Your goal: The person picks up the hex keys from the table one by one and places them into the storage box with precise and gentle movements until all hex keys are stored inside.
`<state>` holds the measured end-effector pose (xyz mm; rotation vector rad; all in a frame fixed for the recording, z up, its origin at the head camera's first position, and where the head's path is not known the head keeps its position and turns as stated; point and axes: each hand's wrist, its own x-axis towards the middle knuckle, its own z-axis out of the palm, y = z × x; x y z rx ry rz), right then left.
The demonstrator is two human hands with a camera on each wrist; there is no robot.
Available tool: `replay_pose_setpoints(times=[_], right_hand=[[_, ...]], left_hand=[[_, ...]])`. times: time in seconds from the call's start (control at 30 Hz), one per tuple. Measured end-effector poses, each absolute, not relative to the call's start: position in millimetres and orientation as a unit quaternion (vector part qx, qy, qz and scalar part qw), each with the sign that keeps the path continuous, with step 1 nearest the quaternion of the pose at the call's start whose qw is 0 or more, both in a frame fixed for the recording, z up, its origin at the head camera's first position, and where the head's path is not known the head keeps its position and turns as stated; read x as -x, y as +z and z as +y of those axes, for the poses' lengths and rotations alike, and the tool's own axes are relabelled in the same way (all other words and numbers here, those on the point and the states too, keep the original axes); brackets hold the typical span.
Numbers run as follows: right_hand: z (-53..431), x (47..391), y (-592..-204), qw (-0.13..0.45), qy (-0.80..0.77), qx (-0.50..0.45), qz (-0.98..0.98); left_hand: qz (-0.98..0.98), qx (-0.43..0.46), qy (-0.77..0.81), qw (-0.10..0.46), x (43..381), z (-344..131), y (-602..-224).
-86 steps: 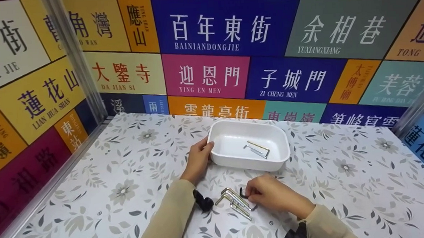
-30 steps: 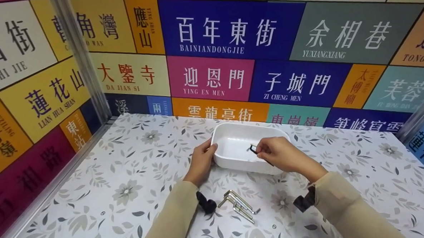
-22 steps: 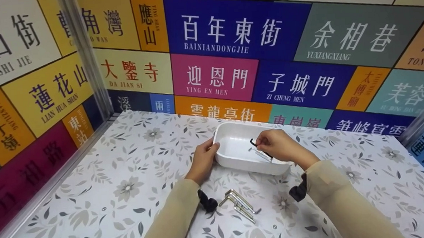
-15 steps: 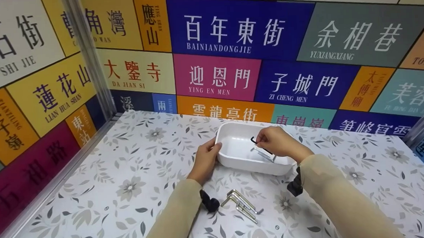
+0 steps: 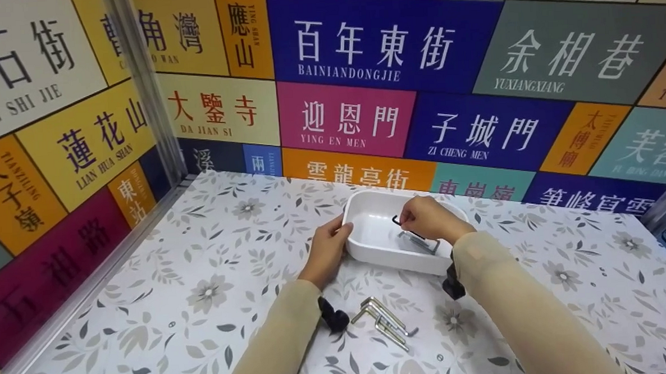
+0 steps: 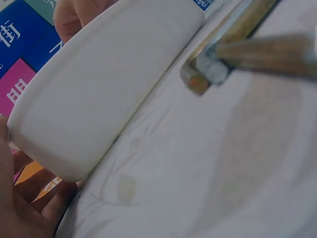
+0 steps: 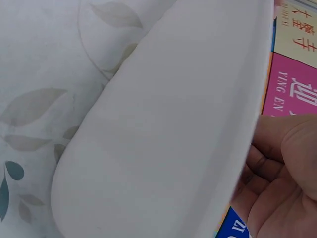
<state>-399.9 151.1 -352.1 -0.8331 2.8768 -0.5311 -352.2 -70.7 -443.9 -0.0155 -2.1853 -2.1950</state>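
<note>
In the head view a white plastic box (image 5: 395, 263) stands in the middle of the table. My left hand (image 5: 326, 252) holds its left end, thumb at the rim and fingers along the outside wall. My right hand (image 5: 431, 217) is over the right part of the box and pinches a black hex key (image 5: 396, 220), its short bent end sticking out to the left. Below the fingers, silvery hex keys (image 5: 420, 243) lie on the box floor. The right wrist view shows my curled right fingers (image 7: 260, 173) behind the rim; the box wall hides the key there.
A small pile of brass-coloured and silvery hex keys (image 5: 386, 322) lies on the table in front of the box, between my forearms. A flower-patterned cover (image 5: 246, 252) spans the table. Wall panels with coloured signs (image 5: 371, 39) rise behind and at the sides.
My right hand has carried the black hex key from the table pile to over the box. In the last second it has shifted slightly back. My left hand has stayed on the box.
</note>
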Motion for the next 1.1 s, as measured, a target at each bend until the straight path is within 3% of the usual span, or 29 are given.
replay_pose_setpoints(times=[0.57, 1.1], right_hand=[[141.8, 408.1, -368.5, 0.094, -0.155, 0.246, 0.952], [143.7, 405.3, -383.5, 0.095, -0.162, 0.215, 0.958]], left_hand=[[-0.712, 0.024, -0.699, 0.066, 351.9, -69.3, -446.4], [-0.704, 0.022, -0.707, 0.066, 351.3, -68.4, -446.4]])
